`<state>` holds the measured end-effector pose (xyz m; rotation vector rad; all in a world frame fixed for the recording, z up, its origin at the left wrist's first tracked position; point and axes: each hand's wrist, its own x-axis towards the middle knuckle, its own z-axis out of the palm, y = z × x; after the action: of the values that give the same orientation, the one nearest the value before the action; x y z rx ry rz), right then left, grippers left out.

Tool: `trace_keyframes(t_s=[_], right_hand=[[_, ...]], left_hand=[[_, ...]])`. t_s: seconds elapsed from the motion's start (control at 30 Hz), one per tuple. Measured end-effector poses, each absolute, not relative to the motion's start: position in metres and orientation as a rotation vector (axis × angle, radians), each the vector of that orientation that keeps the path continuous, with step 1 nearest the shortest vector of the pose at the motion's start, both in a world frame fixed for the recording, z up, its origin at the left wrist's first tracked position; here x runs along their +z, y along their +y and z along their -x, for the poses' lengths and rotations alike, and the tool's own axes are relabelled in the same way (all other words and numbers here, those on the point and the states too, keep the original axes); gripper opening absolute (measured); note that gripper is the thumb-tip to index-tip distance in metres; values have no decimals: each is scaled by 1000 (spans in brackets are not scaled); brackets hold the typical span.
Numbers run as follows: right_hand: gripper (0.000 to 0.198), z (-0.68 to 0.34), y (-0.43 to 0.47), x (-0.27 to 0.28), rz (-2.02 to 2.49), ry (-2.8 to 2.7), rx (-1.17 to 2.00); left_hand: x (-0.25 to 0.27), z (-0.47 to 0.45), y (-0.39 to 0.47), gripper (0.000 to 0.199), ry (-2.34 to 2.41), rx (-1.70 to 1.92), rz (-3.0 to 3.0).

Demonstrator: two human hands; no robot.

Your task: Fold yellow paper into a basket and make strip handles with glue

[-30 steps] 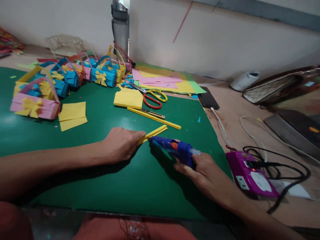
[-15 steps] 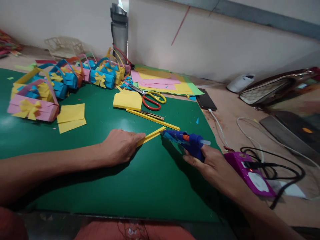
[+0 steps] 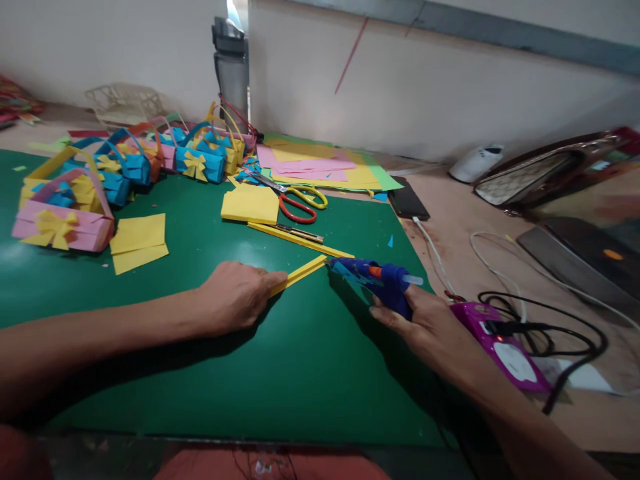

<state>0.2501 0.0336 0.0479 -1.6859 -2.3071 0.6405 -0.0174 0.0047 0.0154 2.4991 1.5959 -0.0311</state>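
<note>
My left hand is closed on one end of a folded yellow paper strip, which slants up to the right over the green mat. In my right hand is a blue glue gun with a clear glue stick poking from its back. The gun's nozzle is by the far end of the strip; whether it touches the paper I cannot tell. Behind lie another long yellow strip, a craft knife, a stack of yellow paper and scissors with red and yellow handles.
Small paper baskets with bows stand at the left, near two yellow paper squares. Coloured sheets and a bottle are at the back. On the right are a phone, a purple power box and cables.
The glue gun's nozzle has drawn slightly right, off the strip's end. My left hand keeps its hold on the strip. The whole view has shifted a little.
</note>
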Motion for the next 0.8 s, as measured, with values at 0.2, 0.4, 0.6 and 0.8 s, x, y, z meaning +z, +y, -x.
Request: trace_keyframes(t_s=[0.2,0.4,0.6,0.8], right_hand=[[23,-251,35,48,1629,-2306,722],[20,-252,36,46,1569,-2305,705],[26,-252,36,45,1574,-2321,703],[33,-253,36,46,1557,-2330,700]], left_hand=[[30,28,33,35,1338,304,-2561],[14,22,64,33,958,429,-2944],[2,20,66,36,708,291,-3034],[-6,20,65,38,804,229,-2952]])
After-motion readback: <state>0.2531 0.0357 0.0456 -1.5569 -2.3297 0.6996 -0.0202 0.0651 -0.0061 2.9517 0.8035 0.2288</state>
